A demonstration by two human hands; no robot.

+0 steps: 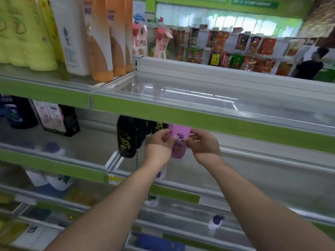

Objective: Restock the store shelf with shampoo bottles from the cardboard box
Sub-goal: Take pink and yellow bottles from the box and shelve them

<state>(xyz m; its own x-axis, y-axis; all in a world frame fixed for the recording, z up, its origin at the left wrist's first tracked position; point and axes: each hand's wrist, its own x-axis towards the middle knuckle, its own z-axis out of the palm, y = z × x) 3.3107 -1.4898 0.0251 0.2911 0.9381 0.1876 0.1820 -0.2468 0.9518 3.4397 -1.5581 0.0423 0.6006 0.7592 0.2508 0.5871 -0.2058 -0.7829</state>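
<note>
A pink-purple shampoo bottle (178,142) stands upright at the front of the middle shelf (253,160), just under the green edge strip of the shelf above. My left hand (159,144) grips its left side and my right hand (203,144) grips its right side, with fingers curled round the bottle. Black shampoo bottles (126,138) with gold print stand directly to the left of it. The cardboard box is out of view.
The upper shelf (199,98) to the right of the orange bottles (101,38) holds nothing. Yellow-green bottles (23,31) stand at the far left. Lower shelves hold white and blue bottles (215,223). A person in black (310,66) stands at the far right.
</note>
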